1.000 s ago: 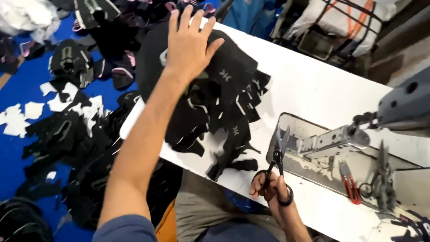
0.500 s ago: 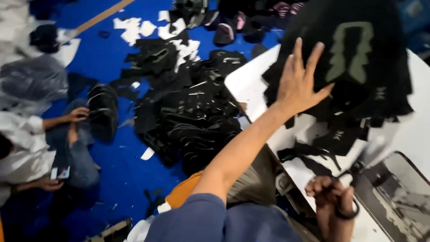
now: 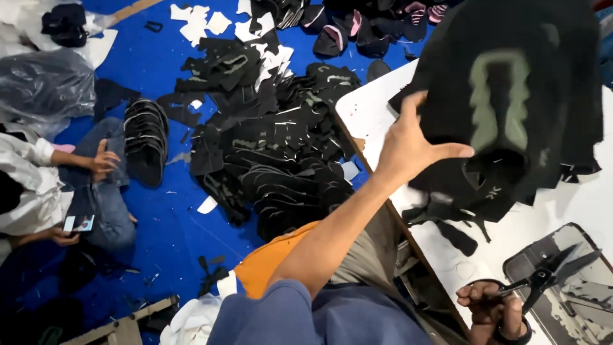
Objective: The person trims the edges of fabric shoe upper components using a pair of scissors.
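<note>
Black fabric stack [image 3: 511,96] crowds white table [image 3: 367,112]; bare strip near scissors [image 3: 543,275] passable.

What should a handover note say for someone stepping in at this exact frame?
Left hand: grip closed on the edge of a black fabric stack at the corner of the white table, lifting it.
Right hand: holding small black scissors near the grey machine bed.
Done: many black cut pieces lie heaped on the blue floor.
Left: loose black pieces remain on the table.
Another person sits on the floor.
</note>
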